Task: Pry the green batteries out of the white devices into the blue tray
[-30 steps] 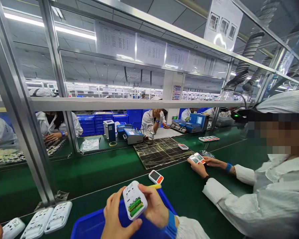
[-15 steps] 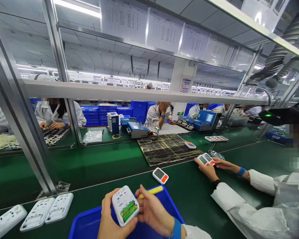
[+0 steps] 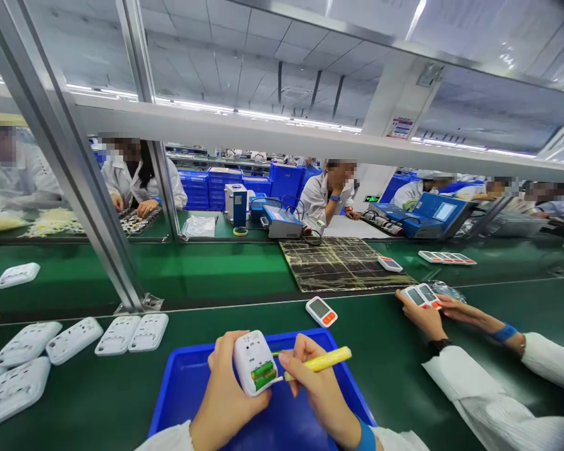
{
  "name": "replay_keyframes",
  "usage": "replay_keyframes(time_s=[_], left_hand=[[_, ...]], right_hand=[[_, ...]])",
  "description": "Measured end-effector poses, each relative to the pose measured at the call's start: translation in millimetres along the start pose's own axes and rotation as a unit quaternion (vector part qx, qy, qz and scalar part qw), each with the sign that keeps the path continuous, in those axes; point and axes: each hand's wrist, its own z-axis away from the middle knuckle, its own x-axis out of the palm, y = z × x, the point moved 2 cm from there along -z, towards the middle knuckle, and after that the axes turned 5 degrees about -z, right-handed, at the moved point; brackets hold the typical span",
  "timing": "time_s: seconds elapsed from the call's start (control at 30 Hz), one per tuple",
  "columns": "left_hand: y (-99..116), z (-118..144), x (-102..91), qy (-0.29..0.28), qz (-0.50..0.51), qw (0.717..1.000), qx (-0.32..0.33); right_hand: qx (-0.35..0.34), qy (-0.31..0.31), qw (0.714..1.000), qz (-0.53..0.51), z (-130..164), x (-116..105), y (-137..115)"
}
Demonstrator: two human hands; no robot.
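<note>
Green felt surface carries a shallow blue plastic tray, its near edge cut off. Above it, the left hand clamps a white battery-backed device; the right hand pinches a yellow pen-like tool, tip touching the device.

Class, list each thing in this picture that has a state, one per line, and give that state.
White device: back up, green batteries showing, held in left hand.
Yellow tool: in right hand, tip at batteries.
Blue tray: under both hands.
Monitor: face up on belt.
</note>
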Motion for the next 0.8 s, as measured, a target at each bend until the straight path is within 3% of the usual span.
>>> replay_keyframes(time_s=[0.1,0.6,0.7,0.8], left_hand=[[0.6,5.0,3.0,-0.055,-0.046,0.997,0.041],[0.8,8.2,6.2,-0.099,-0.134,0.981,0.104],[0.1,7.6,5.2,-0.096,-0.209,0.965,0.124],[-3.2,8.1,7.7,-0.086,-0.274,0.946,0.148]], right_hand=[[-0.007,0.000,1.000,0.023,2.2,2.2,0.9],[0.007,-0.027,0.990,0.135,4.3,1.3,8.4],[-0.048,0.000,0.965,0.256,6.8,0.0,12.1],[-0.112,0.018,0.917,0.382,10.1,3.5,14.6]])
